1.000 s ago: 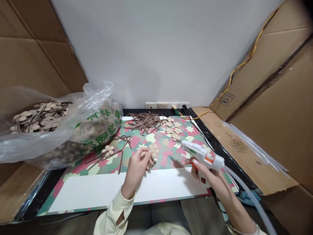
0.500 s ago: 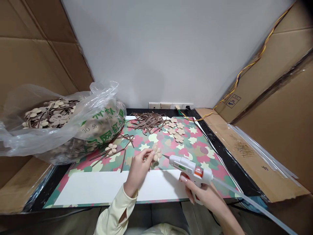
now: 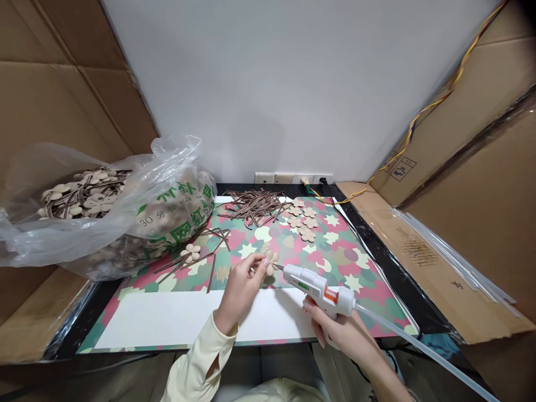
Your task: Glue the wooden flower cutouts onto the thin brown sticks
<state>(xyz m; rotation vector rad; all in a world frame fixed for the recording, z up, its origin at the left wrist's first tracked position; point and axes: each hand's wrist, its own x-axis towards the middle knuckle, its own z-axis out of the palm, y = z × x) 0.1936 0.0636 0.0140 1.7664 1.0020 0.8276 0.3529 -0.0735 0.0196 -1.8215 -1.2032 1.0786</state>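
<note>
My left hand [image 3: 243, 285] pinches a beige flower-shaped piece [image 3: 272, 258] by its left edge, above the patterned mat. Wrapped round the handle of a white glue gun [image 3: 307, 280], my right hand [image 3: 335, 329] holds it with the nozzle pointing left. The nozzle tip is at the flower; whether it touches cannot be made out. A long translucent glue stick [image 3: 419, 338] sticks out of the gun's back. On the mat to the left lies another flower [image 3: 190, 254] with brown strips around it.
A clear plastic bag [image 3: 167, 218] full of flowers and strips stands left. Farther back are a pile of brown strips [image 3: 253, 206] and several loose flowers [image 3: 307, 233]. Cardboard walls flank the table. Spare glue sticks [image 3: 452, 254] lie right; a yellow cable [image 3: 412, 134] runs to the sockets.
The glue gun has moved left, bringing its nozzle from just beside the flower up to it. The left hand with the flower has shifted slightly right.
</note>
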